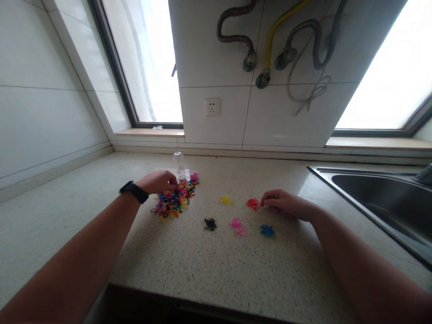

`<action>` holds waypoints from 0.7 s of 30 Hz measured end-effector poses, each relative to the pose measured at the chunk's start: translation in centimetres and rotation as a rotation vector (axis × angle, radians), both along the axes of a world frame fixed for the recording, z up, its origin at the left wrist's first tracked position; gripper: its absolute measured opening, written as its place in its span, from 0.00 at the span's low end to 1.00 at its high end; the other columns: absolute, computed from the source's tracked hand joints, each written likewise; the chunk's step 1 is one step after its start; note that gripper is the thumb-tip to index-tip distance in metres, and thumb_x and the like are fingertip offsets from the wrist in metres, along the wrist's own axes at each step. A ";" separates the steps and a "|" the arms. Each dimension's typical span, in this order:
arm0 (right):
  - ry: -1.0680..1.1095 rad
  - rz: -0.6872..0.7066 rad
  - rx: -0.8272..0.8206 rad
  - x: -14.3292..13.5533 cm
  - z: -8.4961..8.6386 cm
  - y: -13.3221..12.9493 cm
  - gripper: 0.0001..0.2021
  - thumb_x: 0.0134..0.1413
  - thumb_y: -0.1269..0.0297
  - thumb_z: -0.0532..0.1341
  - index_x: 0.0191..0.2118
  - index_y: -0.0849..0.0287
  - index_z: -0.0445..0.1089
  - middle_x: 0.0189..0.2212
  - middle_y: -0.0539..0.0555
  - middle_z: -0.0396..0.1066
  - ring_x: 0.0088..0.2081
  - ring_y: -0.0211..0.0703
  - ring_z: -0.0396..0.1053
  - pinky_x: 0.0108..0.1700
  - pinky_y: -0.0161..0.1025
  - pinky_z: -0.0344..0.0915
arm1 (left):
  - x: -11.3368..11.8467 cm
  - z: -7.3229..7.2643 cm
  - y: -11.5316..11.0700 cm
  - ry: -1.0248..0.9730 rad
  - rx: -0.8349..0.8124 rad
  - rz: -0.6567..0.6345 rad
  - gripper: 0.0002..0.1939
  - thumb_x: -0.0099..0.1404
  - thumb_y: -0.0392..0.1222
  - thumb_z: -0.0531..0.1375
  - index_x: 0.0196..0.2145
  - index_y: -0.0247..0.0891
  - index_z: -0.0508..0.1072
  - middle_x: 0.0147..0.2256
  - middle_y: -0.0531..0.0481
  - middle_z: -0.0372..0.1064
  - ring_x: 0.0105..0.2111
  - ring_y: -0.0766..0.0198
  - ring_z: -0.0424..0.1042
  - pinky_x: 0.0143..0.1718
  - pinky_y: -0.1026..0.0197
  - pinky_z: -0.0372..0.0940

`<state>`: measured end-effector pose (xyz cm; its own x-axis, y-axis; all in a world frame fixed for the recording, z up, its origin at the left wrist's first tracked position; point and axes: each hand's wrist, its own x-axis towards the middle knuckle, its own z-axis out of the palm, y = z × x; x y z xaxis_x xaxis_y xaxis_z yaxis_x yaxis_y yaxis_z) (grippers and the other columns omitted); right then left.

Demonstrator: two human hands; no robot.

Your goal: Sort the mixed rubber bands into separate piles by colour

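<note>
My left hand [162, 181], below a black wristband, reaches over the top of a mixed heap of small coloured pieces [172, 202]; its fingers are pressed together, and what they hold is too small to name. At the right, my right hand [281, 202] rests on the counter with fingers closed beside the small red pile [252, 204]; anything between its fingertips cannot be made out. Between the hands lie a yellow pile [226, 200], a black pile [210, 224], a pink pile [238, 226] and a blue pile [267, 231].
A clear bottle [178, 164] and a pink object [194, 176] stand behind the heap. The speckled counter [189, 265] ends at a near edge. A steel sink [381, 193] is at the right. The tiled wall carries a socket [213, 107] and hoses.
</note>
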<state>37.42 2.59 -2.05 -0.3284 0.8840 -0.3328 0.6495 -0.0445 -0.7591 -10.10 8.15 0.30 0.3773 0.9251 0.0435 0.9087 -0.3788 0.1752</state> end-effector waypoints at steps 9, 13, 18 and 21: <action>-0.004 0.010 0.005 0.2 -0.2 0.2 0.16 0.56 0.52 0.60 0.42 0.58 0.73 0.22 0.45 0.59 0.16 0.28 0.50 0.14 0.29 0.47 | 0.7 0.8 -0.3 -0.123 0.098 0.033 0.16 0.61 0.52 0.57 0.33 0.39 0.78 0.30 0.49 0.73 0.26 0.66 0.66 0.29 0.63 0.55; 0.006 0.017 0.014 0.1 -0.1 0.1 0.16 0.56 0.52 0.60 0.41 0.59 0.73 0.22 0.45 0.60 0.16 0.28 0.51 0.15 0.28 0.47 | 2.5 1.6 -1.3 -0.194 0.025 -0.083 0.17 0.64 0.53 0.56 0.34 0.38 0.76 0.28 0.51 0.72 0.26 0.67 0.65 0.28 0.64 0.55; 0.002 0.010 0.011 0.2 -0.2 0.1 0.16 0.56 0.51 0.60 0.41 0.58 0.73 0.21 0.45 0.60 0.16 0.28 0.50 0.15 0.28 0.47 | 6.2 2.7 -3.7 -0.270 -0.089 -0.288 0.16 0.67 0.51 0.55 0.39 0.37 0.76 0.30 0.50 0.72 0.27 0.68 0.65 0.28 0.64 0.58; 0.001 0.007 0.006 0.2 -0.3 0.2 0.16 0.55 0.51 0.60 0.40 0.58 0.73 0.21 0.45 0.60 0.16 0.28 0.51 0.15 0.29 0.47 | 8.5 3.3 -5.5 -0.281 -0.139 -0.405 0.15 0.67 0.48 0.56 0.40 0.37 0.77 0.29 0.50 0.71 0.27 0.68 0.65 0.28 0.64 0.58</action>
<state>37.62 2.80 -2.34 -0.3353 0.8836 -0.3270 0.6489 -0.0350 -0.7600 -1.62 2.70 3.58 0.6981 0.7113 0.0819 0.6043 -0.6466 0.4655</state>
